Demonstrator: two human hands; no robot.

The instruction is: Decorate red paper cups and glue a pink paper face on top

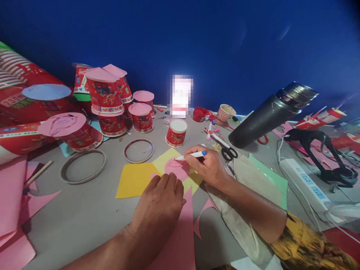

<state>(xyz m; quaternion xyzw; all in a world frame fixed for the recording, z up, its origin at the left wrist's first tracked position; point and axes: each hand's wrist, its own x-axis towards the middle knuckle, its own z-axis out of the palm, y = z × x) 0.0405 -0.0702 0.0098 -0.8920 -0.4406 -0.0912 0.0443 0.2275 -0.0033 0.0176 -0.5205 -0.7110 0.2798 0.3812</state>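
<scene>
While the right hand [209, 165] is closed in a pinch around a white marker [194, 154] with a blue end, the marker's tip meets a pink paper disc [180, 173], on which reddish curved lines show. The left hand [159, 200] lies palm down with its fingers bent, their tips at the near edge of the disc; whether they grip anything underneath cannot be told.

The disc sits in front of the person, over a pale yellow sheet [166, 155]; a deeper yellow sheet [132, 182] lies to the left, and a long pink sheet [181, 236] runs under the left hand toward the near edge. Just beyond the pale yellow sheet, a red patterned paper cup [176, 134] stands upside down on the grey tabletop [112, 221].

To the left are two rings, the larger one [75, 182] nearer the person than the smaller one [139, 162]. Behind them stand red cups topped with pink paper, some stacked. On the right, black-handled scissors [229, 153] lie near the right hand, a dark flask [266, 118] leans beyond them, and a crumpled pale cloth [247, 183] spreads beneath the right forearm.
</scene>
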